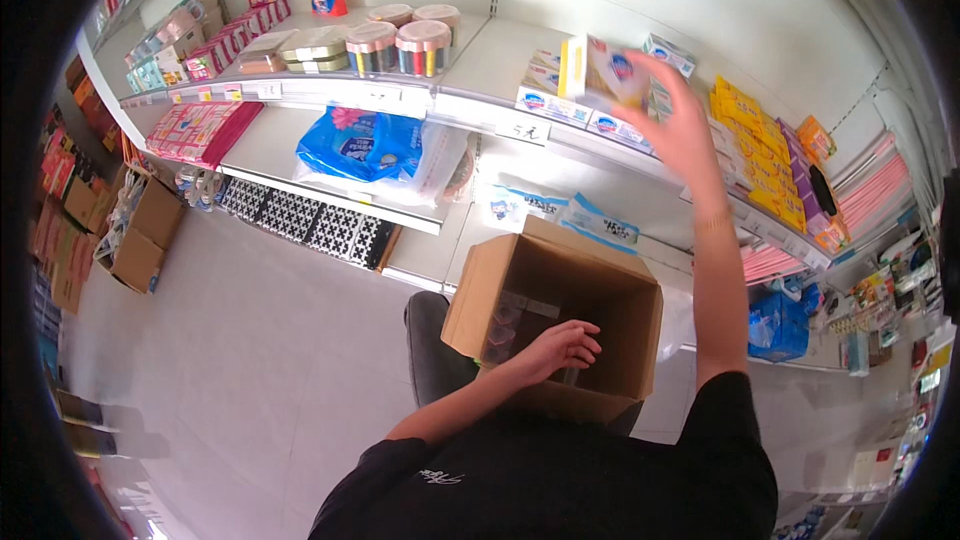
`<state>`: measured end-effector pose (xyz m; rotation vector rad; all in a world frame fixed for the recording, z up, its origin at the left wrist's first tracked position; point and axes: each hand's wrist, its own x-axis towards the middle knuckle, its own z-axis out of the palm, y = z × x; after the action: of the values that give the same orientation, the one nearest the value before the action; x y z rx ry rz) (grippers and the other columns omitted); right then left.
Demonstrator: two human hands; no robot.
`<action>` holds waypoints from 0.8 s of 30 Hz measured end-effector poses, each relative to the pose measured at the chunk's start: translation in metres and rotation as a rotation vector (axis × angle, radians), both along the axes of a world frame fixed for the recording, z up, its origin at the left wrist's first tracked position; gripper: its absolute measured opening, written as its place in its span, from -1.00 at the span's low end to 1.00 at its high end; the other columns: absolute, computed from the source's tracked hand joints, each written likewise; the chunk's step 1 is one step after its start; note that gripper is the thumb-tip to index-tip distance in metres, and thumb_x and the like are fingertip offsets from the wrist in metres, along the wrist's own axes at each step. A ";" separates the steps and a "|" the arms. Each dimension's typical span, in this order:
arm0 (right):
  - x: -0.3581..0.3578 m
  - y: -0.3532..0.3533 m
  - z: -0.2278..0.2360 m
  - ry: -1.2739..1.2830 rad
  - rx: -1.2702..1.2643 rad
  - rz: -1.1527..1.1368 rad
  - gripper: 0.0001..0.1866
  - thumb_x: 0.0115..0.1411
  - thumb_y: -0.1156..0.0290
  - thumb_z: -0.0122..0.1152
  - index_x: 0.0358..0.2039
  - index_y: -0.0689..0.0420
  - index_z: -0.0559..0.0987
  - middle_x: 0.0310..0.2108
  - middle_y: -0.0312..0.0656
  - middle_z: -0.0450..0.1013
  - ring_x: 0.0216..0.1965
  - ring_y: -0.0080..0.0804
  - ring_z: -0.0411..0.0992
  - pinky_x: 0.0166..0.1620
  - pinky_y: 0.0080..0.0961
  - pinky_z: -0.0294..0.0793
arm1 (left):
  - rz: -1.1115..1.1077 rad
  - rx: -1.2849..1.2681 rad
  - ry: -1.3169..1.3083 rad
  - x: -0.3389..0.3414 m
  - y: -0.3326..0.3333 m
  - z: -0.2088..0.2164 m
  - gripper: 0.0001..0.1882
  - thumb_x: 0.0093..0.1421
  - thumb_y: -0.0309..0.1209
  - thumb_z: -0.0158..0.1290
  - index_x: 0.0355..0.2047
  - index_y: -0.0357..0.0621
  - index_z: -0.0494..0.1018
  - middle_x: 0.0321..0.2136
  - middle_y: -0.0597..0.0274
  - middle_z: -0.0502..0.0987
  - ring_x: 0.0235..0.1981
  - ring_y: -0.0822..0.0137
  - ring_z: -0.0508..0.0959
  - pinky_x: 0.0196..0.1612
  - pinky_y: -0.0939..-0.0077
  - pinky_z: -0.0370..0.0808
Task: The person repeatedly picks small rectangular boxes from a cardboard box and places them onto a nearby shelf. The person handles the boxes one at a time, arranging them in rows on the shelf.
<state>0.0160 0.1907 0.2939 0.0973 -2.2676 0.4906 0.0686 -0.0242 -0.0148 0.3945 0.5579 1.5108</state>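
Reaching up to the shelf, the right hand grips a small white, yellow and red packet by its right end, the thumb on the lower side and the fingers on the upper. The packet is slightly blurred and sits tilted above a row of white boxes along the shelf's front edge. The left hand hangs over the mouth of an open cardboard box, palm turned inward and fingers loosely bent, with nothing visible in its grasp; whether it touches the clear item beneath it, I cannot tell. Clear plastic containers lie inside along the left wall of the cardboard box.

To the right of the right hand, yellow packs stand in rows on the same shelf. Well to its left are round tubs with pink lids. On the level below lies a blue plastic package, and lower down, blue and white packets lie just behind the cardboard box. Black-and-white patterned boxes line the bottom at left.
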 end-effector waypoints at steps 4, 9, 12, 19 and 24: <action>-0.083 0.056 0.011 -0.162 -0.024 -0.087 -0.42 0.11 0.28 0.46 0.14 0.06 0.50 0.05 -0.06 0.53 0.04 -0.12 0.50 0.08 -0.26 0.48 | 0.020 -0.027 0.058 -0.003 0.000 -0.003 -0.70 0.47 -0.28 -0.10 0.11 -0.11 0.39 -0.15 0.21 0.59 -0.19 0.41 0.60 -0.06 0.45 0.56; -0.135 0.100 -0.008 -0.218 0.022 -0.154 -0.45 0.13 0.26 0.44 0.14 0.07 0.54 0.05 -0.05 0.55 0.00 -0.10 0.52 0.04 -0.27 0.50 | 0.007 -0.040 0.096 -0.002 0.002 -0.005 -0.71 0.46 -0.30 -0.09 0.10 -0.12 0.40 -0.16 0.20 0.58 -0.20 0.42 0.60 -0.09 0.47 0.56; -0.145 0.101 -0.016 -0.209 0.020 -0.142 -0.49 0.15 0.27 0.42 0.11 0.09 0.57 0.05 -0.09 0.55 -0.01 -0.11 0.53 0.04 -0.29 0.50 | -0.004 -0.031 0.124 -0.002 0.000 -0.002 -0.70 0.46 -0.29 -0.08 0.10 -0.12 0.40 -0.16 0.21 0.58 -0.19 0.43 0.60 -0.08 0.48 0.56; -0.151 0.104 -0.029 -0.382 -0.027 -0.116 -0.52 0.23 0.29 0.33 0.16 0.09 0.55 0.05 -0.10 0.57 -0.02 -0.22 0.55 0.05 -0.38 0.49 | -0.017 -0.051 0.141 -0.004 -0.003 0.005 -0.70 0.47 -0.27 -0.07 0.11 -0.12 0.40 -0.12 0.13 0.57 -0.12 0.32 0.59 0.02 0.34 0.54; -0.150 0.105 -0.037 -0.434 -0.080 -0.089 -0.54 0.30 0.25 0.27 0.19 0.09 0.54 0.05 -0.09 0.57 -0.05 -0.26 0.56 0.03 -0.40 0.48 | 0.001 -0.076 0.156 -0.002 -0.002 0.008 -0.71 0.46 -0.30 -0.09 0.10 -0.11 0.41 -0.15 0.22 0.58 -0.18 0.44 0.59 -0.06 0.49 0.56</action>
<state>-0.1343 0.2956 0.2574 -0.1656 -2.6557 0.5990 0.0667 -0.0265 -0.0067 0.4559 0.7362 1.4633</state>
